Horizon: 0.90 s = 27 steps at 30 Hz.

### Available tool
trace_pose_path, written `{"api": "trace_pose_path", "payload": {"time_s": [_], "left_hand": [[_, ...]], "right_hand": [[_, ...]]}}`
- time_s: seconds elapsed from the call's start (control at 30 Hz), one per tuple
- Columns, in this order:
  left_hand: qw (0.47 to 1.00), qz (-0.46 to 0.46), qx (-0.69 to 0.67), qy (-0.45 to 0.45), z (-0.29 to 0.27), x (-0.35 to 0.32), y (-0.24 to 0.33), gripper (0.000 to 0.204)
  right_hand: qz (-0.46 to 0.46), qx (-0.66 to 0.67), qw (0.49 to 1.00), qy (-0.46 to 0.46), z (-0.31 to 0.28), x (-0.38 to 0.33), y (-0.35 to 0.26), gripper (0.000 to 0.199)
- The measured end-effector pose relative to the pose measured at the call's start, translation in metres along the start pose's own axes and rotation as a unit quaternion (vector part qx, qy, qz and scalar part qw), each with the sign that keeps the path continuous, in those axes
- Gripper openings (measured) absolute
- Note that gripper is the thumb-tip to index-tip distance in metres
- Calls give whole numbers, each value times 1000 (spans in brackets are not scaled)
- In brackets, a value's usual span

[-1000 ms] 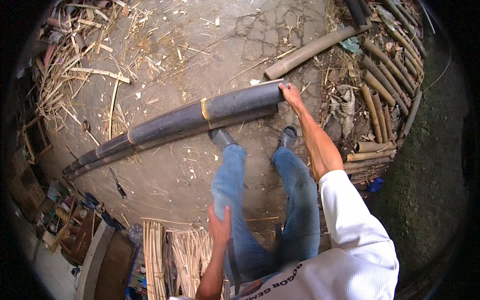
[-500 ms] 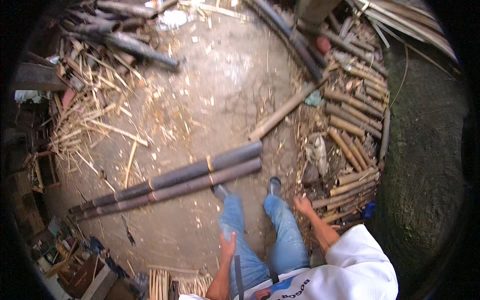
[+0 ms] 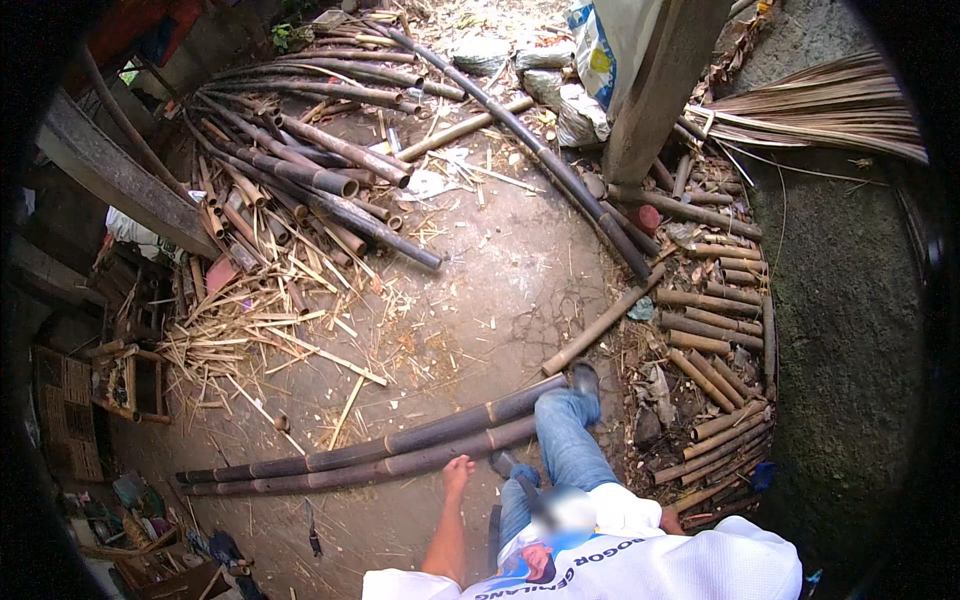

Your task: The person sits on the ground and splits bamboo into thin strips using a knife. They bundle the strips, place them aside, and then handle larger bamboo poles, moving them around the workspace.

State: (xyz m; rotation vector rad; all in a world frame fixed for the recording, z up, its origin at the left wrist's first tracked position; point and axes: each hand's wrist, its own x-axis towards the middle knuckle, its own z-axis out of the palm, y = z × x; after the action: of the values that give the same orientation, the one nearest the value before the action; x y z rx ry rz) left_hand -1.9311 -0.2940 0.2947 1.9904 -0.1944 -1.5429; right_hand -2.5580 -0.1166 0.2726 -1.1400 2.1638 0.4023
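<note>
Two long dark bamboo poles (image 3: 380, 455) lie side by side on the dirt ground in front of my legs. My left hand (image 3: 458, 470) hangs just above them with loosely curled fingers and nothing in it. Only a bit of my right arm (image 3: 667, 520) shows beside my white shirt; the hand itself is hidden. My right foot (image 3: 585, 380) stands across the far end of the poles, and my left foot (image 3: 505, 465) is on their near side.
A heap of cut bamboo and splinters (image 3: 300, 200) lies at the upper left. Short bamboo pieces (image 3: 715, 340) line the right beside a concrete wall (image 3: 850, 330). A wooden post (image 3: 655, 90), sacks (image 3: 600, 45) and woven crates (image 3: 70, 400) stand around.
My right hand let go of the bamboo pole's end, and both poles now lie on the ground. I have straightened up and stepped forward, so more of the yard shows.
</note>
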Motion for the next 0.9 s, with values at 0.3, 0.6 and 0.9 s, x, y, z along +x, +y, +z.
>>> {"api": "trace_pose_path", "payload": {"time_s": [0.3, 0.6, 0.9], "left_hand": [[994, -79, 4, 77, -58, 15, 39, 30], [962, -68, 262, 22, -4, 38, 128, 60], [992, 16, 113, -54, 148, 171, 436, 36]], "right_hand": [[-127, 139, 978, -94, -90, 82, -288, 27], [-296, 436, 848, -53, -242, 308, -618, 25], [-255, 506, 818, -103, -405, 279, -731, 22]]}}
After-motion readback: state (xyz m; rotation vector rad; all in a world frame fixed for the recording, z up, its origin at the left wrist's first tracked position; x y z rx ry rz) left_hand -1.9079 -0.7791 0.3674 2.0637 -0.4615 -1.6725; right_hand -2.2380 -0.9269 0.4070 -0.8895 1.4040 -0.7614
